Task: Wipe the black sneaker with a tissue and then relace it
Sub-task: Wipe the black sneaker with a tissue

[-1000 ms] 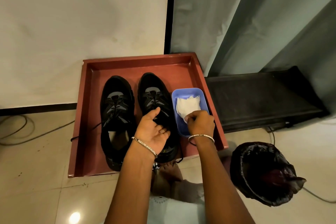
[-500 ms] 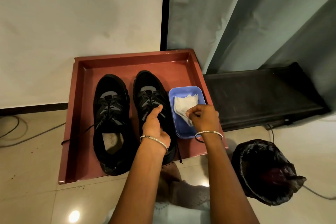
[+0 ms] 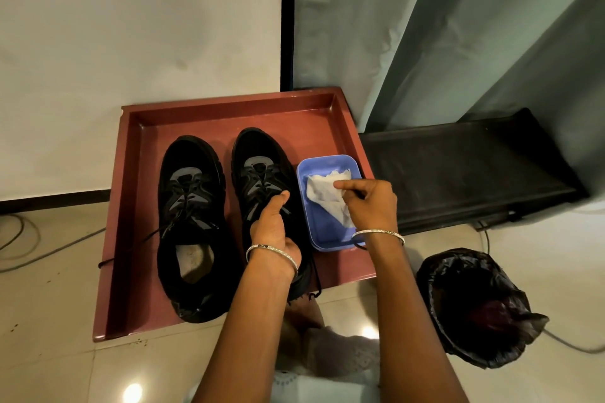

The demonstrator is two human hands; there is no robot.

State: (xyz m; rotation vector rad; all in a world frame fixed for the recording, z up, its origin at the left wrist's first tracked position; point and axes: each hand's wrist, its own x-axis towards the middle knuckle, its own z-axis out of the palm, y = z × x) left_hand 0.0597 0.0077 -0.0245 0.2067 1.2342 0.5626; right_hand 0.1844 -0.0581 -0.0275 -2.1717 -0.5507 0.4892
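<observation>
We seem to be in a room of a home, seen from floor level. Glossy pale floor tiles (image 3: 49, 321) run across the bottom of the frame. At upper left we see a plain cream wall (image 3: 131, 42) with a dark skirting strip (image 3: 49, 199), and at upper right a grey-green cloth (image 3: 425, 26) hangs in folds. In the centre a red-brown tray (image 3: 137, 206) holds black sneakers (image 3: 193, 154). Loose cables (image 3: 32, 249) trail along the left edge, and a small bin (image 3: 474, 304) lined with a black bag stands at lower right.
</observation>
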